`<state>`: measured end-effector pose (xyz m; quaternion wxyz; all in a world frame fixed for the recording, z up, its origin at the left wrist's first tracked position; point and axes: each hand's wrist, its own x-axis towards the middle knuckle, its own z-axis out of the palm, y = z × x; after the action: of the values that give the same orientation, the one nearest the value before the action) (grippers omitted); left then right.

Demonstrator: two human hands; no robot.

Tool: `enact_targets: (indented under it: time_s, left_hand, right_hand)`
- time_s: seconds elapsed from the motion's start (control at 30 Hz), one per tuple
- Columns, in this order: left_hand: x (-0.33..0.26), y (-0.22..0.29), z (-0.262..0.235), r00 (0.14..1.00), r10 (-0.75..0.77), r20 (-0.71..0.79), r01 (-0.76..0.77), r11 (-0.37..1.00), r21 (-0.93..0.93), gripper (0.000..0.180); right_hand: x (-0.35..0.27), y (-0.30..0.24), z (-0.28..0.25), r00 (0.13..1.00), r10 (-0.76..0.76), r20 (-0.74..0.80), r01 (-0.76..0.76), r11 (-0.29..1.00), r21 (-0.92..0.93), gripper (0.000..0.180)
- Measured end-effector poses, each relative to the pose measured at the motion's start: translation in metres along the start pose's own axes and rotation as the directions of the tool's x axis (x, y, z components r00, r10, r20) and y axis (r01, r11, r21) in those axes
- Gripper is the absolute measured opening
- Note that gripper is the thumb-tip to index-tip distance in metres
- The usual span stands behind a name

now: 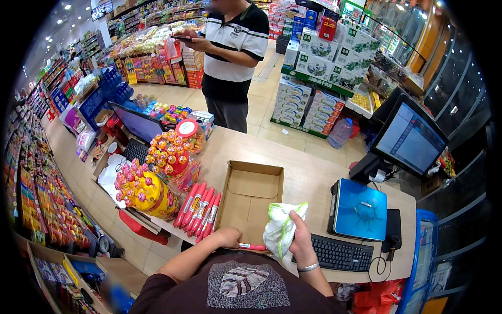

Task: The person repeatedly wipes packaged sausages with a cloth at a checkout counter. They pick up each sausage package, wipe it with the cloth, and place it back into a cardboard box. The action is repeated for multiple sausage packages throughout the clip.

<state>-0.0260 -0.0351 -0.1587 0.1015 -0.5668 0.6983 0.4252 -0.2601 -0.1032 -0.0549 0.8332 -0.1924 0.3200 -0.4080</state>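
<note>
My left hand (229, 237) is closed at the near edge of the counter, around one end of a pink tube-shaped stick (253, 246) with a white label. Bunched in my right hand (302, 239) is a white cloth (280, 227) with a green edge, held just beside the stick's other end. Beyond both hands lies an open, shallow cardboard box (254, 182); no goods show inside it. Several similar pink sticks (198, 210) lie side by side on the counter, left of the box.
Lollipop tubs (157, 196) crowd the left, near a monitor (137, 121). On the right are a black keyboard (342, 253), a blue-topped device (360, 209) and a tilted screen (410, 137). A person (230, 57) stands across the counter (308, 167), holding a phone-like device.
</note>
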Motion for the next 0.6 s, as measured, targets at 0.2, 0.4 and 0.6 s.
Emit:
enact_targets:
  time_s: [0.2,0.4,0.6]
  left_hand:
    - [0.002,-0.011,0.007,0.999,0.054,0.000,-0.054,0.985,-0.164,0.037]
    - [-0.017,-0.004,-0.019,0.899,-0.020,-0.437,-0.173,0.901,-0.397,0.036]
    - [-0.070,0.038,-0.063,0.906,-0.113,-0.407,-0.388,0.158,-0.908,0.038]
  right_hand:
    - [-0.004,-0.008,0.004,0.999,-0.034,-0.021,0.035,0.999,0.039,0.036]
    - [-0.008,-0.022,0.005,0.997,-0.075,-0.019,0.076,0.995,0.064,0.042]
    - [-0.011,-0.024,0.013,0.979,-0.203,-0.011,0.201,0.977,-0.071,0.045]
